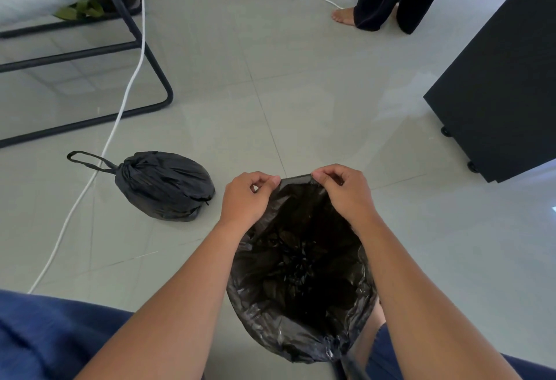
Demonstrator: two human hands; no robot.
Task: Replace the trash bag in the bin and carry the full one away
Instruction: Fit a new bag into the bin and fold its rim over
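Observation:
A fresh black trash bag [301,274] hangs open in front of me, its mouth spread wide over the bin, which the bag hides. My left hand [245,196] and my right hand [343,193] both pinch the far rim of this bag, a hand's width apart. To the left on the tiled floor lies the full black trash bag [164,185], tied shut, with its drawstring loop [87,160] stretched out leftward. Neither hand touches the full bag.
A white cable [120,109] runs across the floor past the full bag. Black metal furniture legs [150,79] stand at the left. A black cabinet on castors [505,94] is at the right. Another person's legs [385,3] stand at the back.

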